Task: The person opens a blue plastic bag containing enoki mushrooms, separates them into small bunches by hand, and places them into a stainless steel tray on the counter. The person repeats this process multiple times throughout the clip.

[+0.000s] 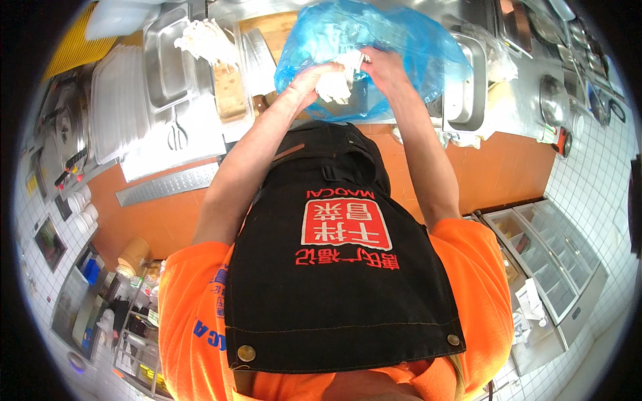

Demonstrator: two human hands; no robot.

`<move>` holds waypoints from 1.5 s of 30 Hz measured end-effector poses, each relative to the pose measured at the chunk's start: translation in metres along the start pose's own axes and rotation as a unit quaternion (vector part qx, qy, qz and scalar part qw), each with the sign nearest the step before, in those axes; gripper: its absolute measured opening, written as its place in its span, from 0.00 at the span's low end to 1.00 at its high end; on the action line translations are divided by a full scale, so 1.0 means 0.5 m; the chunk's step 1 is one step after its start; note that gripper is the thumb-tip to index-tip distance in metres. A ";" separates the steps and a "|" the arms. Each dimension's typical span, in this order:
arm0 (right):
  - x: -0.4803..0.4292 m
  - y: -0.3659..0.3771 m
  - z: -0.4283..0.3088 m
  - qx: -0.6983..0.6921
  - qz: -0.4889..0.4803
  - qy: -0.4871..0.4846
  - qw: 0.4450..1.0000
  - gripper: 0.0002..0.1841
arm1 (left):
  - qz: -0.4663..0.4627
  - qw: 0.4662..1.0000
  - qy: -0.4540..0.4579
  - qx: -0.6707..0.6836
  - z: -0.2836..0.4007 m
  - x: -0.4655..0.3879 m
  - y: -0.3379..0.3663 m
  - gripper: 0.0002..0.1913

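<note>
A bunch of white enoki mushrooms (333,89) is in my left hand (317,80), over the opening of a translucent blue plastic bag (421,55). My right hand (383,67) pinches the upper right part of the same bunch with its fingertips. The bag spreads wide on the counter around and behind both hands. To the left, more enoki mushrooms (206,42) lie at the far end of a clear plastic tray (246,113). A cleaver (259,60) lies between that tray and the bag, its handle partly behind my left forearm.
Left of the tray stand a steel pan (168,65), scissors (177,134) and stacked clear plastic containers (120,100). A wooden cutting board (278,27) extends under the bag. On the right are another steel pan (476,100) and a metal bowl (553,100). A glass-topped refrigerator (546,250) stands at right.
</note>
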State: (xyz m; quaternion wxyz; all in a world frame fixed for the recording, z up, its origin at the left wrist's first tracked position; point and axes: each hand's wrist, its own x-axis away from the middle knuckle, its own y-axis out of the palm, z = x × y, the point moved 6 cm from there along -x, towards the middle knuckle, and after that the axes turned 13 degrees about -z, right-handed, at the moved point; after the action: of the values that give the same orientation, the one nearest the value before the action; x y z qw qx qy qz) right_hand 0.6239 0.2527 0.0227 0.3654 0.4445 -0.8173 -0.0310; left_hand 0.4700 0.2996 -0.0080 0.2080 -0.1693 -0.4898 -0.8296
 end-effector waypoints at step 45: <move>0.375 0.379 -0.174 0.387 -0.224 -0.237 0.863 0.23 | 0.055 0.871 0.368 -0.320 0.262 0.428 0.236 0.29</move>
State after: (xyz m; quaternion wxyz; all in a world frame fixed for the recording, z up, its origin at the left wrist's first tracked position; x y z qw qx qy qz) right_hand 0.4816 0.2504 0.2640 -0.0573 0.7006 -0.7039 0.1018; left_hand 0.3573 0.3255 0.2441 0.3534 0.0642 -0.0758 -0.9302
